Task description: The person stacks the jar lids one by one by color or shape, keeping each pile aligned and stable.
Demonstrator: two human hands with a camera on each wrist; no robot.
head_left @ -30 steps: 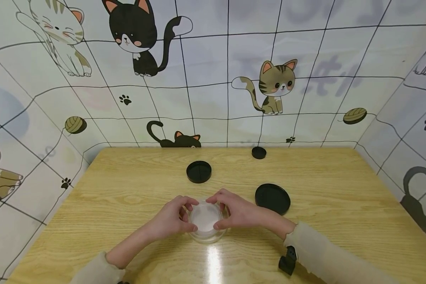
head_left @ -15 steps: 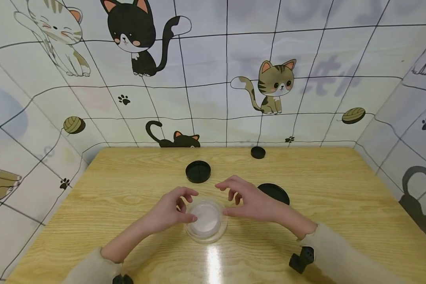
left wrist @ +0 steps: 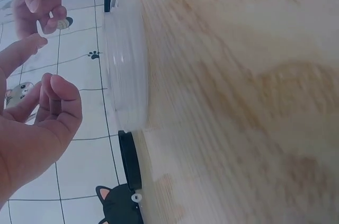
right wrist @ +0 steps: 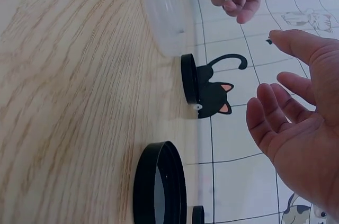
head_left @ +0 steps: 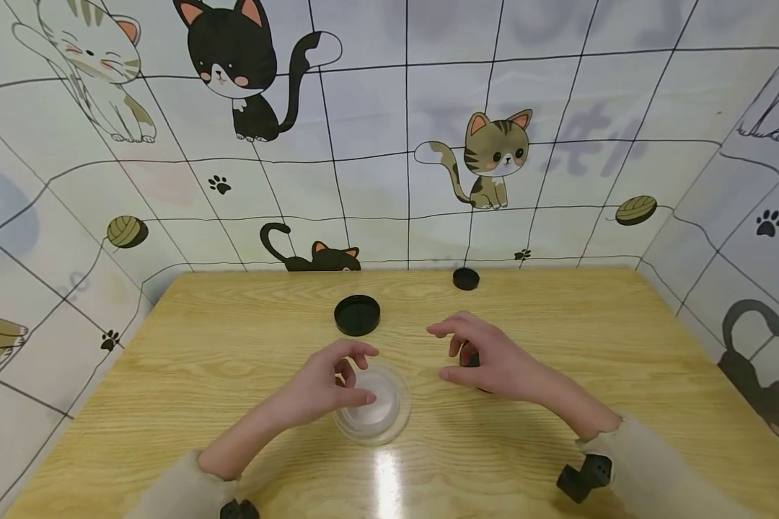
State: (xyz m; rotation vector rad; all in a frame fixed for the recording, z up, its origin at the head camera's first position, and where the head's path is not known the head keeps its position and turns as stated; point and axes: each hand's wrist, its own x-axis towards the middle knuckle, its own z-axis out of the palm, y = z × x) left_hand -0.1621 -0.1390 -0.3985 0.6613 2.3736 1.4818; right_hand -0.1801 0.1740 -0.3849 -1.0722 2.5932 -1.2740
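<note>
Low round clear plastic containers (head_left: 386,411), apparently nested in one another, stand on the table in front of me. My left hand (head_left: 327,383) hovers over their left side, fingers loosely bent and holding nothing; the left wrist view shows a gap between the fingers and the plastic (left wrist: 127,65). Over to the right, my right hand (head_left: 496,358) is raised above the largest black round lid (right wrist: 145,184), which it mostly hides in the head view. Nothing is between the right hand's fingers. Whether the lid is touched is not seen in the head view, but the right wrist view shows them apart.
A medium black lid (head_left: 357,316) lies behind the containers. Near the table's back edge sits a small black lid (head_left: 466,279). A cat-patterned cloth (head_left: 376,144) rises behind and at both sides of the wooden table (head_left: 247,317).
Both hands have let go of the clear containers. My right hand has moved right, over the large black lid; my left has lifted slightly and stays nearby. The containers remain in place.
</note>
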